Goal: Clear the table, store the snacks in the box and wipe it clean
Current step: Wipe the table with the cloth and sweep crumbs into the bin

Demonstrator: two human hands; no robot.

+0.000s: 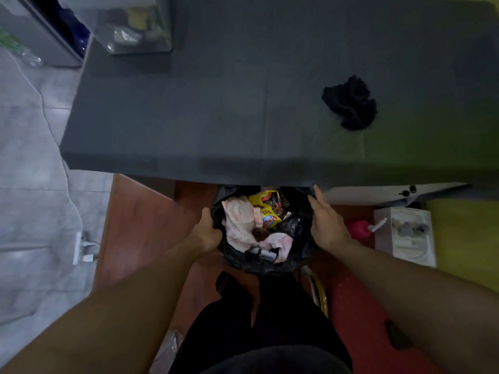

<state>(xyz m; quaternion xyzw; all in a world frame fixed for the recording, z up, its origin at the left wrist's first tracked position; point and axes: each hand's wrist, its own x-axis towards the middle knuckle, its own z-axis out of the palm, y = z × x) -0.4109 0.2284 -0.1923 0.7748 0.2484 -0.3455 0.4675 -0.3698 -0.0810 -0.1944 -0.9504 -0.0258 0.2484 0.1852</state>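
Observation:
A bin lined with a black bag (294, 255) stands on the floor just below the near edge of the dark grey table (216, 103). Inside it lie pink tissues (240, 225) and yellow snack wrappers (266, 209). My left hand (206, 233) grips the bag's left rim. My right hand (328, 220) rests against the right rim with its fingers stretched out. A crumpled black cloth (351, 103) lies on the table's right part. A clear plastic box (135, 25) with snacks inside stands at the table's far left corner.
A white power strip with a cable (83, 247) lies on the pale tiled floor at left. A white box (405, 236) and a pink bottle (357, 229) sit on the floor at right. A red patterned seat (359, 314) is beside my legs.

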